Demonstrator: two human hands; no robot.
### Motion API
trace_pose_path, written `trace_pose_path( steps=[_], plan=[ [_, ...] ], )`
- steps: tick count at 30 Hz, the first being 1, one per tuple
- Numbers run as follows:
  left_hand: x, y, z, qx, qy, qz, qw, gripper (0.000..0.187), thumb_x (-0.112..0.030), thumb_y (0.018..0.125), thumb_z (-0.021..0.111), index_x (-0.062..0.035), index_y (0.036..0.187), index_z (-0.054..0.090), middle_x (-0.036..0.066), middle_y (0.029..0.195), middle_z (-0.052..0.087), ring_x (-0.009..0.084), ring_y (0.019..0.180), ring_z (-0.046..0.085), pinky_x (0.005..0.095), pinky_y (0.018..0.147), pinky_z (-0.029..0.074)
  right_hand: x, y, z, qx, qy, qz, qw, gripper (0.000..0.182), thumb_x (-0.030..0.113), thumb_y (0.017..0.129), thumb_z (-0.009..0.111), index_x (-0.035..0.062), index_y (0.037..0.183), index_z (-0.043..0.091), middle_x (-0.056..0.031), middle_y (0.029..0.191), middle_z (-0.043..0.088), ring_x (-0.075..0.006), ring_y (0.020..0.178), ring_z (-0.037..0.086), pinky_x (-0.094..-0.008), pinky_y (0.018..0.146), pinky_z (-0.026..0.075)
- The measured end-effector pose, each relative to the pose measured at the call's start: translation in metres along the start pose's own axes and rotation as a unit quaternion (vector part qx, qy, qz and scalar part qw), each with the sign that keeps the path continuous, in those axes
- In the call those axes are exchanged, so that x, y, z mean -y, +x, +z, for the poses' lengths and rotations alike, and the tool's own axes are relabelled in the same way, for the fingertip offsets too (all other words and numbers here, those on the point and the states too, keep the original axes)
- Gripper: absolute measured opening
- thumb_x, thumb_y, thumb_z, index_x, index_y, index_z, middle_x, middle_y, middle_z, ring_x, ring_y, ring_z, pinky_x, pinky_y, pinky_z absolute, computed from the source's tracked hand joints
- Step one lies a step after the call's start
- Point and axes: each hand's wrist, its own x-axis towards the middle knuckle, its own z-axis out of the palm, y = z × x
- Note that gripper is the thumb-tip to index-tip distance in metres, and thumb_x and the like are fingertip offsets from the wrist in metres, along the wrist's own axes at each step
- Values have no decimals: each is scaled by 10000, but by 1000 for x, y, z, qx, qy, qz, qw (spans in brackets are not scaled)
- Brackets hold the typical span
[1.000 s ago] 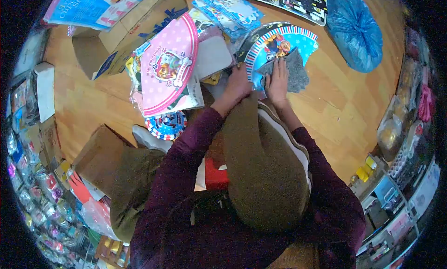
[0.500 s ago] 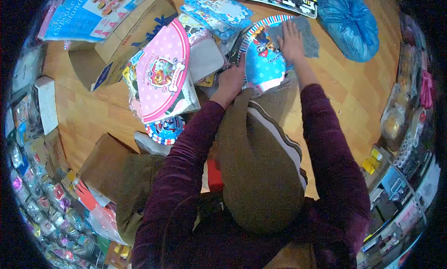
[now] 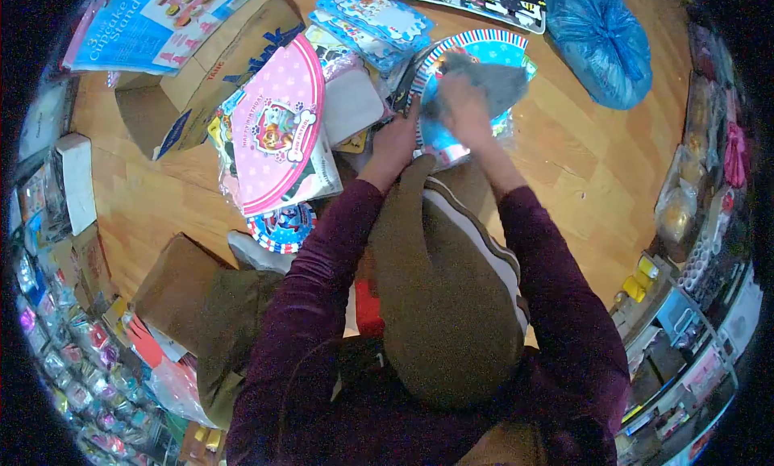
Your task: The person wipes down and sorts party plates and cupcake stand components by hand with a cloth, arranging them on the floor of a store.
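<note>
A flat, fan-shaped blue birthday party hat (image 3: pixel 501 53) with a striped rim lies in front of me, partly covered. My right hand (image 3: pixel 468 115) is blurred, its fingers pressed on a grey cloth (image 3: pixel 500 87) spread across the hat's printed face. At the hat's left edge, my left hand (image 3: pixel 393 150) grips the border, though some of its fingers are hidden. To the left lies a similar pink party hat (image 3: pixel 262 156) with a cartoon print, on top of plastic packets. A round blue item with a striped rim (image 3: pixel 282 226) shows below it.
A cardboard box (image 3: pixel 189 87) with a cupcake stand pack (image 3: pixel 153 22) on it stands at the upper left. Blue printed packs (image 3: pixel 375 22) lie at the back. A blue plastic bag (image 3: pixel 601 47) sits at the upper right. Packed goods line both sides.
My right hand has moved left and toward me across the blue hat, carrying the grey cloth from its right edge onto its middle. My left hand stays at the left edge.
</note>
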Motion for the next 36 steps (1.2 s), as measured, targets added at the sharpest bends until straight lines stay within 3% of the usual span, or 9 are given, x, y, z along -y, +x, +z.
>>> trace_pose_path(
  steps=[3, 6, 10, 12, 15, 22, 23, 26, 36],
  plan=[
    [6, 4, 7, -10, -19, -1, 1000, 701, -85, 743, 466, -103, 1326, 77, 229, 975, 519, 349, 781, 576, 448, 654, 469, -54, 31, -4, -102, -69, 193, 973, 561, 324, 777, 505, 34, 1225, 331, -186, 1275, 313, -351, 1168, 299, -494, 942, 233],
    [1, -7, -3, -3, -77, -19, 997, 732, -155, 699, 547, -100, 1306, 141, 241, 962, 521, 376, 803, 558, 464, 682, 453, -89, 40, -4, -123, 17, 269, 955, 554, 294, 780, 508, 4, 1216, 324, -242, 1259, 299, -392, 1144, 305, -452, 939, 264],
    [6, -2, 14, -65, -250, -58, 964, 732, -221, 663, 596, -79, 1263, 203, 261, 921, 527, 407, 822, 536, 478, 709, 432, -76, 18, 6, -103, 10, 296, 950, 550, 248, 774, 523, -14, 1211, 318, -281, 1215, 319, -408, 1097, 340, -423, 911, 300],
    [2, -1, 17, -147, -307, -59, 939, 583, -224, 681, 568, -51, 1162, 286, 273, 880, 532, 422, 808, 528, 486, 701, 421, -64, 0, 10, -144, 28, 300, 943, 538, 215, 770, 527, -41, 1197, 324, -271, 1162, 371, -408, 1034, 382, -434, 878, 317],
    [-6, -5, 2, -76, -328, -98, 936, 515, -226, 672, 568, -10, 1069, 321, 270, 871, 537, 421, 802, 530, 486, 697, 421, -54, -20, 13, -171, 63, 327, 927, 519, 178, 754, 543, -66, 1169, 348, -263, 1080, 434, -404, 982, 412, -433, 859, 324],
    [-14, 5, -1, -42, -318, -58, 945, 519, -251, 631, 652, 58, 962, 396, 253, 864, 549, 388, 820, 541, 455, 717, 424, -56, -38, 24, -235, 135, 347, 898, 439, 165, 743, 546, -68, 1097, 430, -243, 1067, 490, -358, 1032, 447, -380, 876, 335],
    [-16, 6, 0, -89, -297, -49, 950, 397, -277, 620, 658, 12, 842, 502, 175, 750, 560, 321, 710, 562, 407, 638, 436, -57, -39, 21, -232, 154, 360, 891, 451, 159, 734, 555, -71, 1100, 427, -243, 1054, 496, -362, 1013, 456, -386, 869, 341],
    [-19, 9, -7, -56, -290, -4, 955, 333, -284, 649, 633, 8, 792, 561, 169, 734, 572, 330, 700, 568, 418, 640, 441, -58, -43, 15, -238, 188, 385, 872, 448, 171, 709, 594, -69, 1061, 458, -237, 998, 527, -359, 932, 506, -390, 817, 378],
    [-23, 5, -15, -89, -106, 43, 989, 207, -193, 719, 535, -2, 788, 577, 200, 742, 581, 361, 708, 574, 451, 646, 458, -74, -64, 20, -310, 303, 432, 791, 262, 109, 681, 632, -52, 865, 540, -159, 779, 586, -214, 695, 549, -317, 662, 427]
  ],
)
